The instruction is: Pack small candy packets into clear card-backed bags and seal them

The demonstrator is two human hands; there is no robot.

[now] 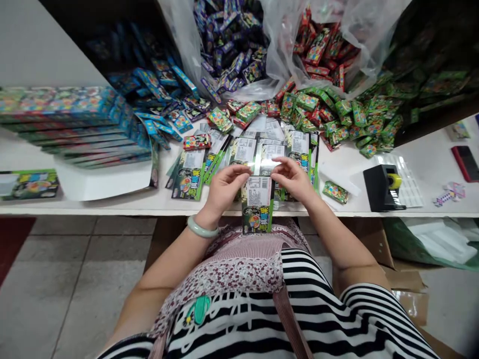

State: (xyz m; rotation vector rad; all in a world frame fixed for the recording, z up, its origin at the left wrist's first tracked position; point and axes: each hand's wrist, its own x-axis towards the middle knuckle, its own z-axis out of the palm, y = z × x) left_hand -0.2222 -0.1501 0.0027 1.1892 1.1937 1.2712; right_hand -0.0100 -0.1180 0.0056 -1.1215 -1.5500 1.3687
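Note:
Both my hands are at the top end of a black-and-green printed packet (257, 212) with a white label panel, which hangs over the table's front edge. My left hand (226, 187) pinches its upper left corner between thumb and fingers. At the upper right corner, my right hand (294, 178) is closed in a similar pinch. A shiny clear strip (258, 162) shows between the hands; whether it belongs to the packet I cannot tell. Under and behind them lie more such packets (192, 172), overlapping, with a small red box (197, 141) on top.
Small blue boxes (151, 85), purple boxes (234, 65), red boxes (318, 47) and green boxes (355, 114) are heaped at the back, some in clear plastic bags. Filled rows (75, 119) stand left. On the right are a green box (336, 192) and black tape dispenser (381, 187).

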